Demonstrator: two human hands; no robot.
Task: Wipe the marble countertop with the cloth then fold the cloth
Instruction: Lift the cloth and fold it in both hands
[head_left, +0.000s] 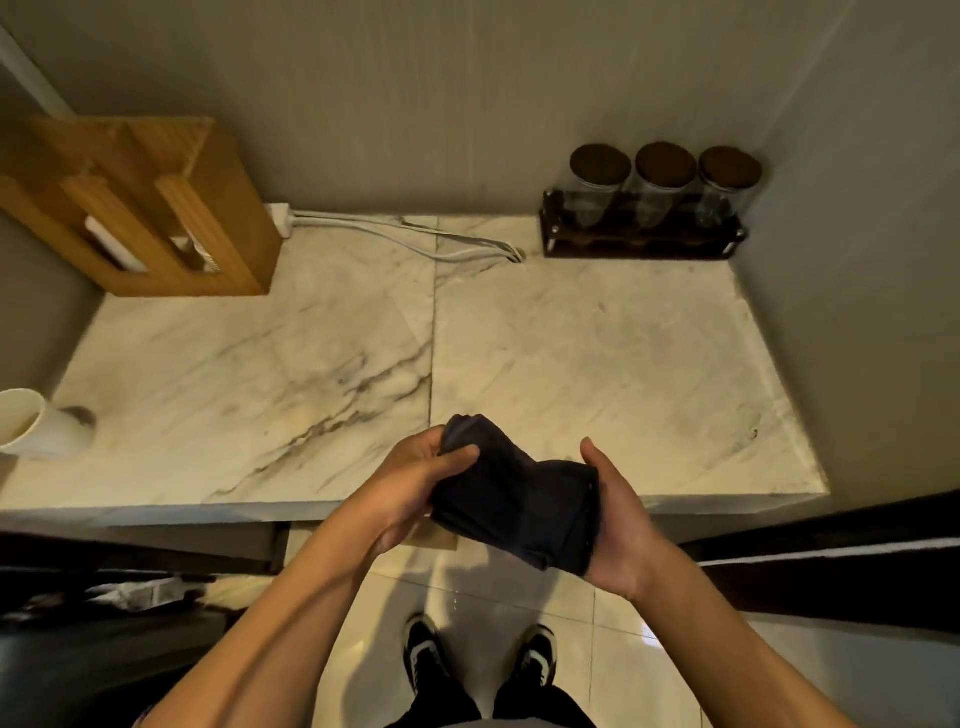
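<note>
Two hands, left hand (415, 480) and right hand (615, 512), pinch a bunched dark cloth (511, 501) above the marble countertop's (322, 364) near edge, apparently gathering it for folding.

Bare forearms with no sleeves, dark trousers (447, 701), black sneakers (423, 649) with white stripes and toe caps.

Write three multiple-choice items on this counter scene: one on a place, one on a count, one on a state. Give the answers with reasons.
1. Where does the wooden rack stand?
A. back left corner
B. front right corner
C. on the floor

2. How many jars sit in the dark holder?
A. two
B. three
C. five

3. How is the cloth held?
A. spread flat on the counter
B. bunched between both hands
C. hanging from one hand

Answers: 1 A, it stands against the wall at left; 2 B, three lids show; 3 B, the left hand and right hand grip its ends above the counter edge.
</note>
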